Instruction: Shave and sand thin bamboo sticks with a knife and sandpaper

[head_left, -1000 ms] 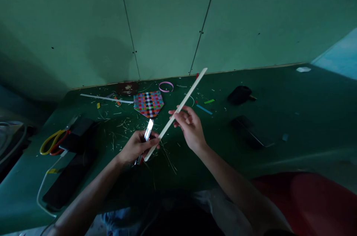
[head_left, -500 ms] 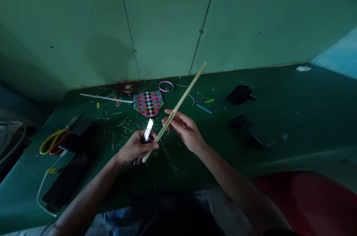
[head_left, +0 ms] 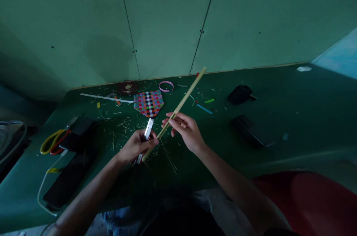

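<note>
Above the worktop [head_left: 301, 109], the left hand [head_left: 136, 146] is curled around a utility knife [head_left: 148, 129] and the lower end of a slanting bamboo strip [head_left: 189, 92], whose middle the right hand [head_left: 188, 131] pinches lightly, its fingers loosely bent, near a multicoloured woven piece [head_left: 149, 104].

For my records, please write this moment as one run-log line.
left hand: holds cutter knife, pale strip | right hand: holds same strip | table: woven piece, scissors
</note>
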A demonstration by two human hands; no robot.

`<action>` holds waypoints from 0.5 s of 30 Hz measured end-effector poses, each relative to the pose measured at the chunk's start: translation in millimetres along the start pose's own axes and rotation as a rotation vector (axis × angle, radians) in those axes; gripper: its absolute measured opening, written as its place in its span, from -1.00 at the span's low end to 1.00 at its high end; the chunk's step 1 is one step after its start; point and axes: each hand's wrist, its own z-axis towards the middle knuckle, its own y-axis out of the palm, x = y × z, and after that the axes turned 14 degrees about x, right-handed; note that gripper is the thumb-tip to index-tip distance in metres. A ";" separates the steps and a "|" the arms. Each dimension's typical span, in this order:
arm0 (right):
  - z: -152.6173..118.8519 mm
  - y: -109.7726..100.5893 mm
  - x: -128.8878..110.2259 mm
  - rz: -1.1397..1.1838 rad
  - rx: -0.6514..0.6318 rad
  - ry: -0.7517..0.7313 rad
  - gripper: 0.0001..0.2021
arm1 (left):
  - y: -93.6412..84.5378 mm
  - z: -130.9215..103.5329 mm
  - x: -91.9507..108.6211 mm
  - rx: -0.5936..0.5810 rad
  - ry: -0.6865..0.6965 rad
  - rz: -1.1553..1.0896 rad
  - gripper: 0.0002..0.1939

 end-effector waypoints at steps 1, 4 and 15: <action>0.2 -0.2 -0.3 0.003 -0.001 -0.001 -0.73 | -0.4 -0.2 -0.2 0.001 0.002 -0.002 -0.68; 1.1 -0.9 -2.0 -0.009 0.002 -0.024 -0.77 | -1.6 -0.6 -0.9 -0.019 -0.016 -0.047 -0.70; 3.3 -16.5 -2.9 -0.802 0.237 -0.824 -0.69 | -21.2 5.3 0.4 -0.020 -0.031 -0.256 -0.79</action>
